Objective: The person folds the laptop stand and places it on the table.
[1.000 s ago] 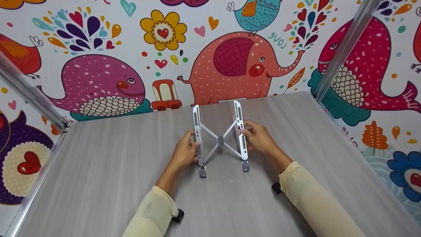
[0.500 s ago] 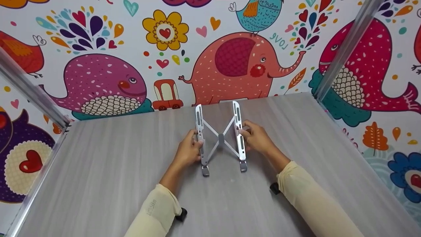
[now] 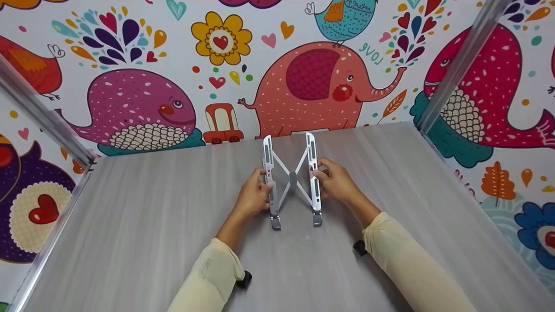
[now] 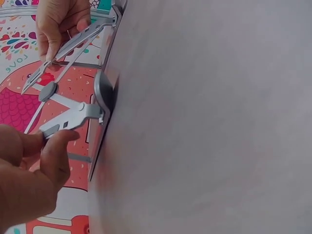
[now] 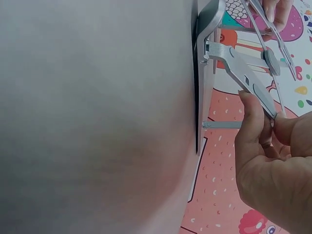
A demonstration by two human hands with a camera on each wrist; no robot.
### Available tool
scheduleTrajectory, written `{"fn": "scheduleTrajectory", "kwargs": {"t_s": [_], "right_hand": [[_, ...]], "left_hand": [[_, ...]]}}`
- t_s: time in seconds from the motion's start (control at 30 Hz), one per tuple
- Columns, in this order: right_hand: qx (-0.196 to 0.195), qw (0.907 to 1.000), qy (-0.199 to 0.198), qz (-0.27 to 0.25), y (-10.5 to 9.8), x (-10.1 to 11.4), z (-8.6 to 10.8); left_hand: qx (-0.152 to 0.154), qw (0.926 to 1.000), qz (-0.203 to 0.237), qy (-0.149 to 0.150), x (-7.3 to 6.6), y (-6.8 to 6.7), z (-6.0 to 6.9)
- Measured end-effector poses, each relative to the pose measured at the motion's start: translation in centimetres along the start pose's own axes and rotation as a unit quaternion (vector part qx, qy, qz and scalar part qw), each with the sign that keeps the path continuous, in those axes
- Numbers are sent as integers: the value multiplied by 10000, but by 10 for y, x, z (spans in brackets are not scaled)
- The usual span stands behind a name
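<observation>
A silver folding laptop stand [image 3: 293, 178] stands on the table, its two long slotted side arms joined by crossed bars with a grey hub in the middle. My left hand [image 3: 253, 193] grips the left side arm between thumb and fingers. On the other side, my right hand [image 3: 340, 180] pinches the right side arm. In the left wrist view the stand's upper arm [image 4: 68, 119] slopes up from a base rail, with a support strut behind. The right wrist view shows the right hand [image 5: 273, 146] with its thumb and fingers on the matching arm.
The grey wood-grain table [image 3: 151, 225] reaches back to a wall [image 3: 269, 17] printed with cartoon animals. Metal posts [image 3: 459, 69] rise at the back corners. Black wrist straps show under both cream sleeves [image 3: 208, 277].
The two side arms of the laptop stand have come closer together, and the crossed bars have narrowed. My left hand has moved right with its arm; my right hand has shifted slightly left.
</observation>
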State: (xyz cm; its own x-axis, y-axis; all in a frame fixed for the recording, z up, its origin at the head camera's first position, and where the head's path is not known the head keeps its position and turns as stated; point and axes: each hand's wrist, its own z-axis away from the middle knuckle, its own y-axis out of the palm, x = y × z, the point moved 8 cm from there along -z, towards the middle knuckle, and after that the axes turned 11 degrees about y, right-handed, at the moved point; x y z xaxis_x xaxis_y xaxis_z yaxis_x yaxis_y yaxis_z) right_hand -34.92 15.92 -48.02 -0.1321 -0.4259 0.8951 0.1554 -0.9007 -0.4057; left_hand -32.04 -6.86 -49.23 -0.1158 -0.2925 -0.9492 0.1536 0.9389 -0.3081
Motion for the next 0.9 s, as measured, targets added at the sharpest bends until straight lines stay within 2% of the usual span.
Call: {"fn": "scheduleTrajectory", "kwargs": {"t_s": [0.23, 0.47, 0.77, 0.9], "right_hand": [[101, 9999, 44, 5, 5, 1, -1], [176, 9997, 193, 11, 9, 1, -3], [286, 9994, 167, -9, 16, 5, -7], [290, 9993, 243, -54, 20, 6, -9]], "left_hand": [[-14, 9995, 316, -84, 0, 7, -3], [-6, 9994, 340, -61, -1, 15, -6], [-91, 9996, 241, 66, -6, 21, -12], [-165, 9994, 302, 7, -6, 23, -13]]}}
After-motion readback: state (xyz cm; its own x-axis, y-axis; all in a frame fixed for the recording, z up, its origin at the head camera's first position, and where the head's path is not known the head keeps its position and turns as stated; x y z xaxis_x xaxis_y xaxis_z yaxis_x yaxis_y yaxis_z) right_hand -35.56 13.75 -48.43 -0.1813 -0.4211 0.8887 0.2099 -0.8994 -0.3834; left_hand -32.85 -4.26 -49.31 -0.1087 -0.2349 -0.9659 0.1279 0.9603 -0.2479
